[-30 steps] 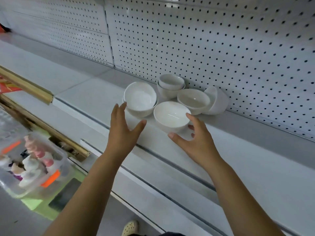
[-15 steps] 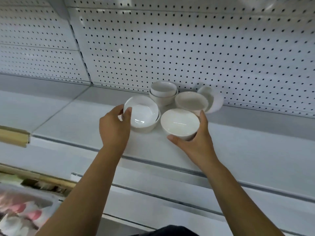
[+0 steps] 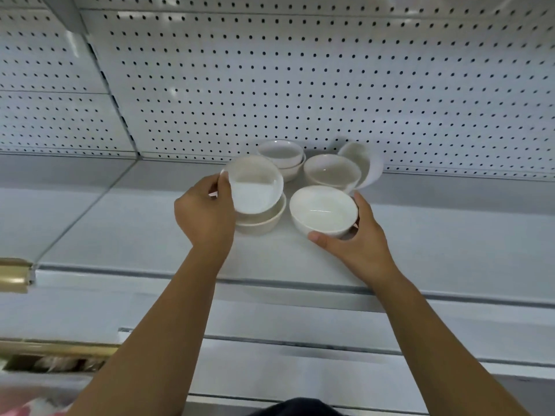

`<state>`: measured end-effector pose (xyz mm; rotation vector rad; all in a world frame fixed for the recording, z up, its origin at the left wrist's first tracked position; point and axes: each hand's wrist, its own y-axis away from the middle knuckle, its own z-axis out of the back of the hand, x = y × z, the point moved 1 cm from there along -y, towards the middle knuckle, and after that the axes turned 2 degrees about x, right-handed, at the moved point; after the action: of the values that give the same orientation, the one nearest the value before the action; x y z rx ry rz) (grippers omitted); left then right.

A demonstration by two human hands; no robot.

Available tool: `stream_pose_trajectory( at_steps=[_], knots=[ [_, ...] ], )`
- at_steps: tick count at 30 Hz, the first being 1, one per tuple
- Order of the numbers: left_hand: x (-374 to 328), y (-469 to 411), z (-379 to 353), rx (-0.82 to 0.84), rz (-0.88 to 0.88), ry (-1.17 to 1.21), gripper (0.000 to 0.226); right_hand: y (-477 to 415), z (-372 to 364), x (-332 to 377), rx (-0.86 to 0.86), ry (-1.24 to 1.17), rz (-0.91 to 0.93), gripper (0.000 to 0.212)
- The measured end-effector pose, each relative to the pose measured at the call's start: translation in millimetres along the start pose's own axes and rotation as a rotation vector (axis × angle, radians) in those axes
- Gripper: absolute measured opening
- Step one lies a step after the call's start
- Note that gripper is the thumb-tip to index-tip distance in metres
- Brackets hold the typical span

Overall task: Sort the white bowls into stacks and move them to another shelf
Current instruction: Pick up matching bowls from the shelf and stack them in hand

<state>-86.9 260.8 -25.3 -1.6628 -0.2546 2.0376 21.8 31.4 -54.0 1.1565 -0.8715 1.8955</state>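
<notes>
Our left hand (image 3: 207,217) pinches a tilted white bowl (image 3: 255,184) by its rim over a lower bowl (image 3: 265,225); just right of it, our right hand (image 3: 357,244) cups the front bowl (image 3: 324,210) on the shelf (image 3: 144,235).

The left hand (image 3: 204,214) has its fingers hidden behind the tilted bowl (image 3: 255,184), which covers most of the lower bowl (image 3: 265,225). The right hand (image 3: 357,244) has most fingers under the front bowl (image 3: 324,211). The leaning bowl (image 3: 371,163) is blurred. A pink thing (image 3: 27,408) is cut off and unreadable.
</notes>
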Motion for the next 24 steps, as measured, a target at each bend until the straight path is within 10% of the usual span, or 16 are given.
stream_pose_trajectory(
  at_steps=[24],
  knots=[
    [49.1,-80.1,-11.4,-0.015,0.422,0.252,0.044,-6.0,-4.5,-7.3,0.045,0.082,0.015,0.131]
  ],
)
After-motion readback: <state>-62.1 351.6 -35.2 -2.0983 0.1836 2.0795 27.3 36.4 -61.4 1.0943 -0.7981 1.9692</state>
